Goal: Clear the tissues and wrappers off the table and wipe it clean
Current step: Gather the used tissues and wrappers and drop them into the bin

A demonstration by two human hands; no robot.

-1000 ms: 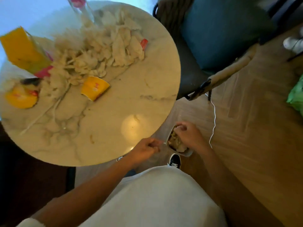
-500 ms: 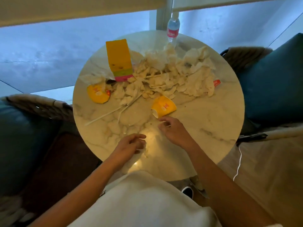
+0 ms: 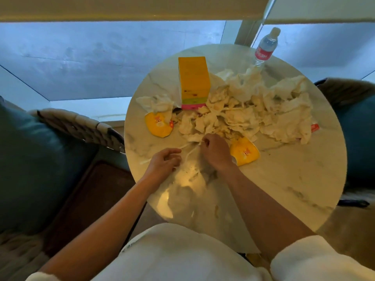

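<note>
Tissues point(image 3: 253, 110) heaped, hands point(image 3: 215, 152) pinching strips point(image 3: 190, 154)

White-veined marble table point(image 3: 284, 179), cream tissues point(image 3: 253, 110), yellow wrappers point(image 3: 245, 152), yellow-and-pink carton point(image 3: 193, 82)

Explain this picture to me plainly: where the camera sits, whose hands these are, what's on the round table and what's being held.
There is no machine here. The camera is worn on a person's head and looks down, so the two bare arms are the wearer's own. The round marble table holds a big heap of crumpled tissues, a tall yellow carton standing upright, two flat yellow wrappers, a small red wrapper at the right edge, and a water bottle at the far rim. The right hand pinches thin white strips at the heap's near edge. The left hand is curled next to them; whether it holds anything is unclear.
</note>
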